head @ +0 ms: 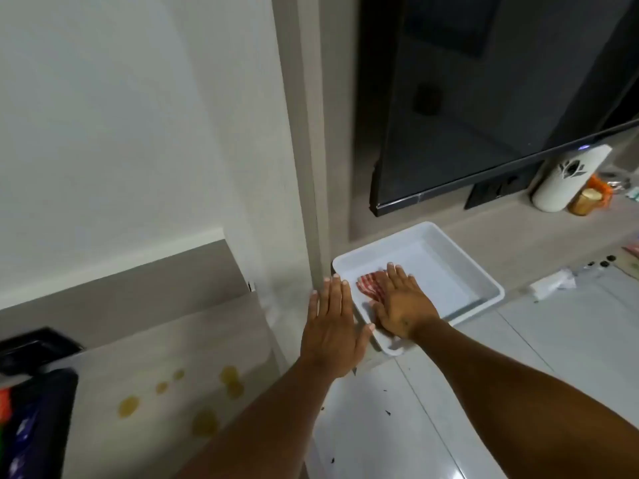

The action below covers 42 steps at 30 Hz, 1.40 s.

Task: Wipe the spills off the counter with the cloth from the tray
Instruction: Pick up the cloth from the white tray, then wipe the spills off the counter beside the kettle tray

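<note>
A white rectangular tray (460,261) sits on a low ledge at the centre right. A red-and-white striped cloth (369,287) lies in the tray's near left corner. My right hand (403,304) rests flat on the cloth, fingers spread, covering most of it. Just left of the tray my left hand (332,331) hovers open with straight fingers, its thumb near the tray's rim, holding nothing. Several yellowish spills (204,395) dot the pale counter (145,347) at the lower left.
A grey vertical post (313,167) stands between counter and tray. A black TV screen (484,98) hangs above the ledge. A white bottle (567,178) and an amber jar (587,200) stand far right. Dark objects (31,409) fill the counter's left edge.
</note>
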Each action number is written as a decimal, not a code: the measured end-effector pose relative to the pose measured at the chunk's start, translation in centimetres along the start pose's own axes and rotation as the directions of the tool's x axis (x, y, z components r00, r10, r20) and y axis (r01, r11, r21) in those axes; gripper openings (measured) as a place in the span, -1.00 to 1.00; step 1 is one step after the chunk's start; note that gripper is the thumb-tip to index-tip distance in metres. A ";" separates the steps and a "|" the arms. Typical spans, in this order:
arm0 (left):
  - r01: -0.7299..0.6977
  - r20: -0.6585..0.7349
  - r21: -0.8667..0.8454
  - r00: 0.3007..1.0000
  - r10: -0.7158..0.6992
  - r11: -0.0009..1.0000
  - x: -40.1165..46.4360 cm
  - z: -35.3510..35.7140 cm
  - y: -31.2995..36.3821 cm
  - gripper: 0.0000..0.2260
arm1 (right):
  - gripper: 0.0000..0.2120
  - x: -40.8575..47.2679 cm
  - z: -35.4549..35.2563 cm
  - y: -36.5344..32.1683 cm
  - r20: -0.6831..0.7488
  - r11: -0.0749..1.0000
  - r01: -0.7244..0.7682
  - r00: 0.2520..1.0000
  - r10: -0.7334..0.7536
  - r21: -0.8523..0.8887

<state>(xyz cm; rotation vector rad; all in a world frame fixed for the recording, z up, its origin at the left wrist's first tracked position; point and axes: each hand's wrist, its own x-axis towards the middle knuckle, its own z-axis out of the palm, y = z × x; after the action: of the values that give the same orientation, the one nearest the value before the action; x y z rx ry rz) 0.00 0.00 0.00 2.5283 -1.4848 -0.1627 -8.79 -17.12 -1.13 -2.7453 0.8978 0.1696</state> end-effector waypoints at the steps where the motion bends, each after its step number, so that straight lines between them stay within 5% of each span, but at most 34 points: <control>1: 0.002 0.014 0.000 1.000 -0.002 1.000 0.4 0.4 -0.1 -0.18 | -0.31 0.7 0.6 0.0 0.007 1.000 0.013 1.000 -0.013 0.000; 9: 0.015 0.061 0.037 0.998 -0.017 0.999 2.8 2.8 -1.1 -0.18 | -0.38 3.7 3.8 -0.4 0.107 0.995 -0.054 0.993 0.045 0.085; 18: -0.020 0.048 -0.006 0.999 0.020 1.000 1.7 3.1 -2.3 -0.18 | -0.33 3.4 2.7 -1.5 -0.031 0.918 -0.174 0.980 0.197 0.356; 25: -0.039 0.019 0.045 0.999 0.038 0.998 -2.2 -0.7 -3.9 -0.22 | -0.32 -3.2 0.3 -7.4 -0.292 0.931 0.001 0.950 0.113 0.365; 35: -0.007 -0.038 0.063 0.999 0.010 0.998 -19.4 -6.5 -10.6 -0.25 | -0.10 -18.2 3.8 -21.4 -0.270 0.912 0.119 0.963 -0.009 0.392; 42: 0.178 0.101 0.063 0.978 -0.183 0.982 -37.4 -3.1 -17.7 -0.19 | -0.04 -28.7 10.5 -27.3 -0.125 0.899 -0.038 0.987 0.103 0.436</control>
<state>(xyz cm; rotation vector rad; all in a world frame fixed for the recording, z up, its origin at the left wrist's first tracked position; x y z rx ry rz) -2.58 41.39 -1.41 2.7361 -1.3091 -0.2936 -15.95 23.23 -0.56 -2.3324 0.9409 -0.2005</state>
